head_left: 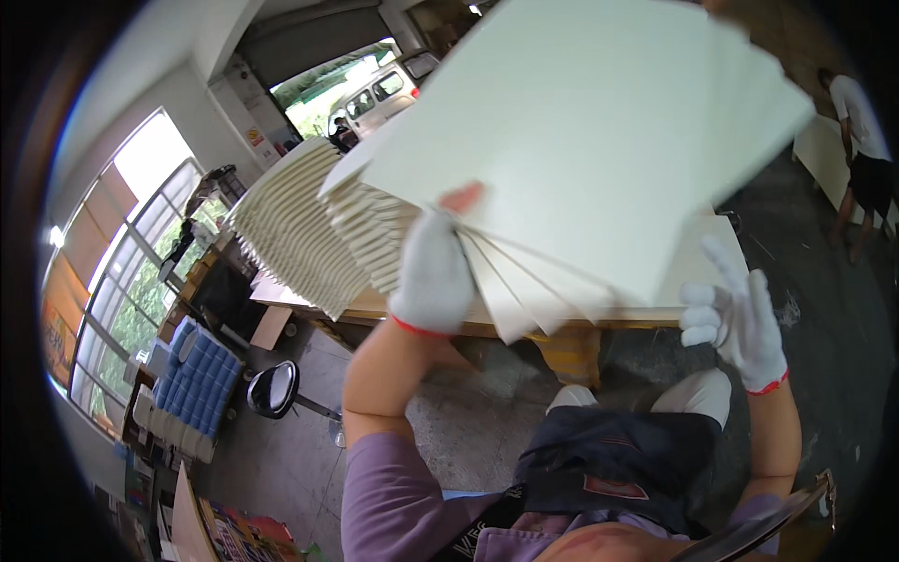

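My left hand (434, 272), in a white knit glove with a red cuff, is closed on the near left edge of several large white sheets (590, 122). The thumb, pinkish at its tip, presses on top of them. The held sheets are raised above the table and fan apart at their lower corners; their far edge is blurred. Free of the sheets, my right hand (740, 323), gloved the same way, hangs to the right near the table's front edge. Its fingers are apart and nothing is in them.
Tall stacks of white sheets (300, 225) in uneven layers stand on the left of the table (375, 302). A black-seated stool (274, 389) and a blue quilted chair (197, 375) are at left. Another person (862, 131) stands far right; a van (375, 94) is outside the doorway.
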